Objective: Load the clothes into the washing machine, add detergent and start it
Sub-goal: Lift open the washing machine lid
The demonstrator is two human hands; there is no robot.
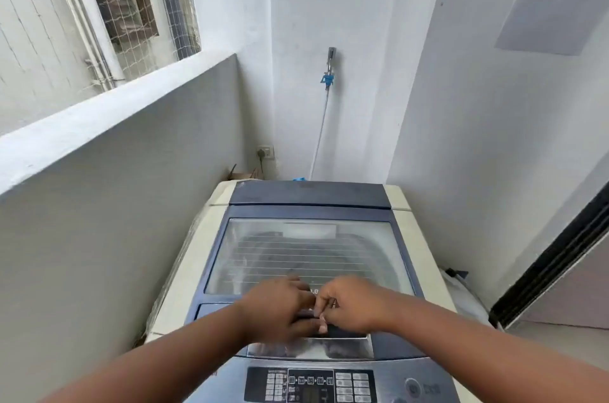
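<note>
A top-loading washing machine [184,270] with cream sides and a blue top stands in front of me. Its glass lid [306,247] lies flat and closed. A dark shape shows through the glass; I cannot tell whether it is clothes or the drum. My left hand [273,307] and my right hand [359,300] meet at the lid handle [346,331] on the lid's front edge, fingers curled onto it. The control panel [309,386] with its buttons sits below my wrists. No detergent is in view.
A low grey wall [99,125] runs close along the left. Behind the machine are a tap with a blue fitting [328,78], its hose [319,139] and a wall socket [265,152]. A white bag [461,284] and a dark door frame [543,274] are on the right.
</note>
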